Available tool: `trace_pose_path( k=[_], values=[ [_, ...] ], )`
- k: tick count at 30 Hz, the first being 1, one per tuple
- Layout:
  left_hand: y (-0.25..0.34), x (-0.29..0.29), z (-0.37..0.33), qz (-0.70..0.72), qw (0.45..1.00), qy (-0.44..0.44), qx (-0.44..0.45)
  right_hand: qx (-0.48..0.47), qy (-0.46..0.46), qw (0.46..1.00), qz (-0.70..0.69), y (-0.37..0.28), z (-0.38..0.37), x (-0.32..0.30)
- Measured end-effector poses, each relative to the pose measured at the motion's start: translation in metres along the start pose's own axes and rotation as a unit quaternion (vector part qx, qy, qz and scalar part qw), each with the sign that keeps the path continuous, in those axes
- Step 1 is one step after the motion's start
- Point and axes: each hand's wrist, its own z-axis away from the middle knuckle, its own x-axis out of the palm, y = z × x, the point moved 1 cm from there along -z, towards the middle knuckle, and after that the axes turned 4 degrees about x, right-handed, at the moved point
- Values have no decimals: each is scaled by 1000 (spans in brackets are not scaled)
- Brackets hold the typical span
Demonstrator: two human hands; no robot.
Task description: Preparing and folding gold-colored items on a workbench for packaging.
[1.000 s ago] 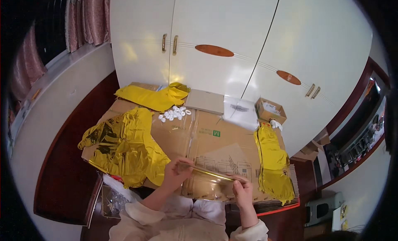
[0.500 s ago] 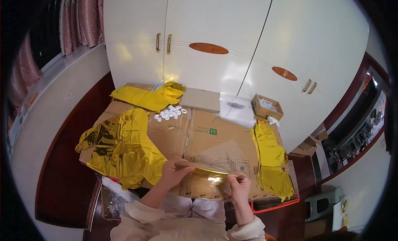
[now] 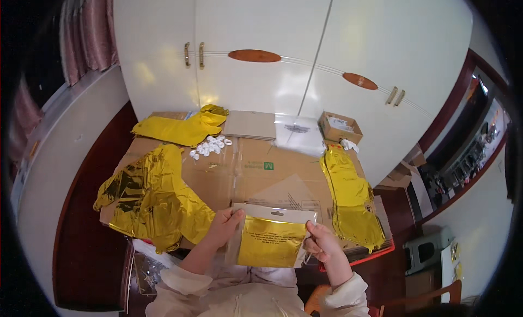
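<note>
A clear packet [image 3: 272, 242] with folded gold foil inside is held up over the near edge of the cardboard surface [image 3: 215, 178], its printed face toward the person; the left hand [image 3: 225, 228] has its grip closed on the upper left edge, thumb in front; the right hand [image 3: 322, 244] has its grip closed on the right edge, thumb near the top corner; a crumpled gold foil sheet [image 3: 155, 200] lies just beside the left forearm; a narrower gold foil piece [image 3: 353, 200] lies to the right; white rings [image 3: 210, 146] are heaped farther back, near a small cardboard box [image 3: 353, 136] only in depth.
</note>
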Motion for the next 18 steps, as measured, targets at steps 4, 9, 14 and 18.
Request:
trace_pose_path(
  k=[4, 9, 14, 18],
  values=[
    [13, 30, 15, 40, 996, -80, -19, -48, 47, 997, -45, 11, 25, -22],
    [-16, 65, 39, -98, 965, -242, -33, -153, 178, 966, 107, 36, 75, -54],
    [-10, 131, 71, -318, 910, -201, 177, -300, 555, 732, 257, 56, 141, -80],
    [-59, 172, 85, -325, 782, -292, 444, -238, 383, 890, 66, 123, 152, -103]
  ],
)
